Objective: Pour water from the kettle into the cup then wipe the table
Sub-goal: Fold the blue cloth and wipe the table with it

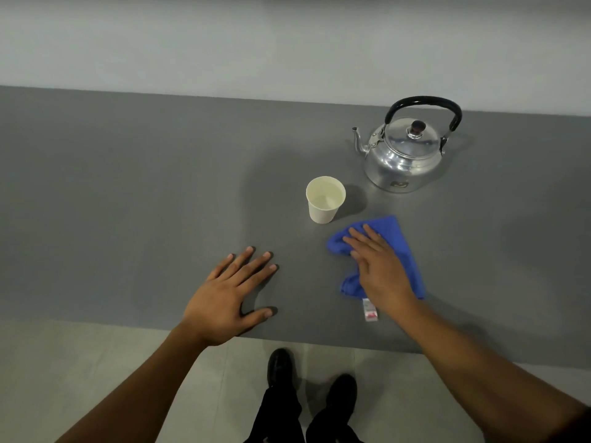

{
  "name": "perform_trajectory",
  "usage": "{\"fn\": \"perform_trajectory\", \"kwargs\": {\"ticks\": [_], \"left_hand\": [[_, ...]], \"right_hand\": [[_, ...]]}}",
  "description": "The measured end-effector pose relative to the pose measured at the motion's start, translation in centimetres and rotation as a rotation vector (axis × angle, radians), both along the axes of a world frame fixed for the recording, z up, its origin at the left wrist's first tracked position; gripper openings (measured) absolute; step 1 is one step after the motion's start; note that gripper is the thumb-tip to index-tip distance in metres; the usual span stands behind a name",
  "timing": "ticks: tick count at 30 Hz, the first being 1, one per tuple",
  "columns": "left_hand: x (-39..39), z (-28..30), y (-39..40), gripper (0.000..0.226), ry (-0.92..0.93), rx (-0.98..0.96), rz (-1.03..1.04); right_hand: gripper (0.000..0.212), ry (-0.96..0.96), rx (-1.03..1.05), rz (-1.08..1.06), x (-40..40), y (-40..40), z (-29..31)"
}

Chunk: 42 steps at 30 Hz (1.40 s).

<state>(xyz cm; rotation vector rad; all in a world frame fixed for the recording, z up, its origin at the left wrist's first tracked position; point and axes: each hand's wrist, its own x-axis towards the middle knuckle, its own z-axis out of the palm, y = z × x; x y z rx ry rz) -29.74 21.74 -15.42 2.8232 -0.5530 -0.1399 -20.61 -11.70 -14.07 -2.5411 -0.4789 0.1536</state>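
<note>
A shiny metal kettle (404, 155) with a black handle stands upright at the back right of the grey table (128, 203), spout pointing left. In front of it and to its left stands a white paper cup (324, 204) with water in it. A blue cloth (398, 241) lies crumpled on the table in front of the cup, a white tag at its near end. My right hand (379, 266) presses flat on the cloth, fingers pointing toward the cup. My left hand (230, 298) rests flat on the table near the front edge, fingers spread, holding nothing.
The table's front edge runs just behind my left wrist. Below it lies a pale floor (80, 362) with my two black shoes (311, 385). A light grey wall (224, 52) rises behind the table.
</note>
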Motion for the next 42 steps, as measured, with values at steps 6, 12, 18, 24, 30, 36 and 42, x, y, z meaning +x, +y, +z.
{"fn": "perform_trajectory", "kwargs": {"ticks": [6, 12, 18, 24, 30, 36, 42], "left_hand": [[0.0, 0.2, -0.1, 0.080, 0.000, 0.001, -0.006], [0.0, 0.3, -0.1, 0.080, -0.004, 0.013, -0.007], [0.0, 0.2, -0.1, 0.080, -0.001, 0.021, -0.013], [0.0, 0.1, -0.1, 0.080, 0.005, 0.021, -0.009], [0.0, 0.1, 0.0, 0.080, 0.009, 0.015, -0.010], [0.0, 0.3, -0.1, 0.081, 0.003, 0.017, -0.011], [0.0, 0.1, 0.0, 0.081, 0.005, 0.025, -0.017]], "right_hand": [[0.043, 0.027, 0.078, 0.157, -4.1, 4.2, -0.4], [0.041, -0.014, 0.112, 0.104, -5.8, -1.7, 0.3], [0.046, 0.006, 0.016, -0.099, 0.4, 0.1, -0.1], [0.042, -0.029, 0.057, 0.027, -1.9, 3.5, -0.7], [0.041, -0.016, 0.128, 0.203, -4.8, -2.4, -0.6], [0.038, -0.097, 0.060, -0.072, 1.5, -2.7, -0.4], [0.041, 0.011, 0.133, -0.015, 1.1, 2.2, -0.5]]}}
